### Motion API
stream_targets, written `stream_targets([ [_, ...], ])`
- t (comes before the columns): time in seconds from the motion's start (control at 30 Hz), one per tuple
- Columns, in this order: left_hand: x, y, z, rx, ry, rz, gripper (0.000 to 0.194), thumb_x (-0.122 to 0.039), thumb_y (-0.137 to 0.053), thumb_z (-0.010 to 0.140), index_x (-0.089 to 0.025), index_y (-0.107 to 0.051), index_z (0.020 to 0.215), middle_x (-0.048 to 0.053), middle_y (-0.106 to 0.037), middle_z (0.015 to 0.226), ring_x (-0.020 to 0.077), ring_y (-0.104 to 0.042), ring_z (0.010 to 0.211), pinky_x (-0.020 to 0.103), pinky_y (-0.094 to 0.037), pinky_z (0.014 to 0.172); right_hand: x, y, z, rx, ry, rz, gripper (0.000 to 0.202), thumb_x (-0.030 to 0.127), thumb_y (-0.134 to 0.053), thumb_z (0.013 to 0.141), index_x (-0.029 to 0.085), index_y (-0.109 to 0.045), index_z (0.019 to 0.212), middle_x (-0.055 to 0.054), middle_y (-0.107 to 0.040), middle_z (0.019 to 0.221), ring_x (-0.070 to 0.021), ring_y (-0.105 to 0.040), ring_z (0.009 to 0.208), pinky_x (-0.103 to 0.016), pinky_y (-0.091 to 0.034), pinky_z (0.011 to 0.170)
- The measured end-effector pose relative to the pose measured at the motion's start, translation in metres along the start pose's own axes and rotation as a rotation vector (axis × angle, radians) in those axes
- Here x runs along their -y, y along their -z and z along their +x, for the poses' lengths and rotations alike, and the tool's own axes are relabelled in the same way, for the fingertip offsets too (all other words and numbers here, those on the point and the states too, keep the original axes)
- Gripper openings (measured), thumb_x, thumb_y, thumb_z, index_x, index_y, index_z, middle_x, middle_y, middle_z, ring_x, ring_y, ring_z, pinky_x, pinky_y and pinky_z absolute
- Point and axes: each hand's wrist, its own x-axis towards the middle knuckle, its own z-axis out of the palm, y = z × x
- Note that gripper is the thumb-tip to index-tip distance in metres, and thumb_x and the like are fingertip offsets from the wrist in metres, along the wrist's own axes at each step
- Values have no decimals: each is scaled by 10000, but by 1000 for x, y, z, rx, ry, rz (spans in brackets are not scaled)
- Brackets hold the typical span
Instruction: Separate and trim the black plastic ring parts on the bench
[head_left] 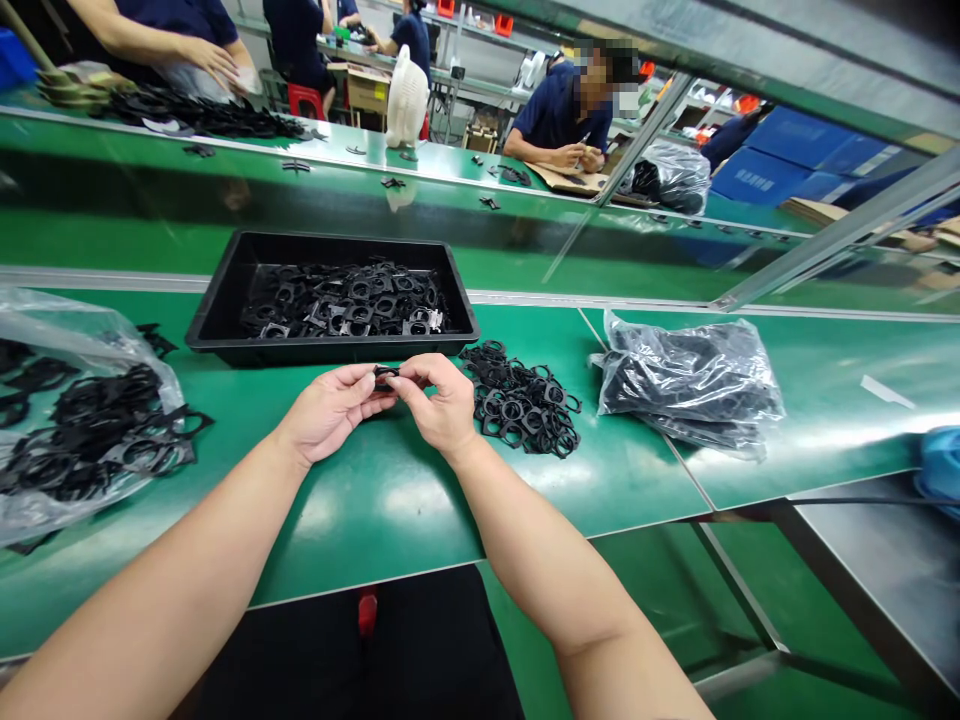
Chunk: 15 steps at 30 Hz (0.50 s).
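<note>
Between my two hands is a small black plastic part (386, 371), pinched by the fingertips just in front of the black tray. My left hand (330, 408) is closed on its left side, my right hand (441, 402) on its right side; the fingers cover most of it. Behind them the black tray (217, 318) holds many black ring-shaped parts (360, 292), a few with a shiny, metallic look. Close to my right hand lies a loose pile of black ring parts (525, 400). To the left, an open clear plastic bag (97, 335) spills more black parts with round openings.
A clear bag packed with black parts (690, 375) lies on the right of the green table (375, 520). Beyond the metal rail runs a green conveyor (510, 240) with scattered small parts. Co-workers sit across it, near a white fan (408, 100). A slanted metal post (817, 235) stands at right.
</note>
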Motion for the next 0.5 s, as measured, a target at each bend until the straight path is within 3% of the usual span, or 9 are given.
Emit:
stream_targets([
  [0.27,-1,1,1,16,62,39,190,-252,-731,708,-146,-705,863,78,-713,888,186,-663,834,299,-521,752,-8,-7,1,49,-523,539,333,361,-708,686,178,-584,935,28,-607,683,-78,-560,510,-213,-486,497],
  [0.33,-2,0,1,7,92,51,197,-275,-708,729,-140,-703,872,76,-704,845,165,-653,764,259,-509,657,-7,-6,2,91,-541,545,326,356,-694,700,178,-608,959,25,-610,682,-79,-569,540,-204,-484,505],
  [0.5,-3,0,1,-37,113,142,236,-342,-680,747,-134,-709,855,74,-680,811,116,-578,644,213,-426,528,-4,-4,2,118,-412,382,243,378,-659,727,184,-676,873,-22,-657,811,-105,-610,659,-219,-511,564],
])
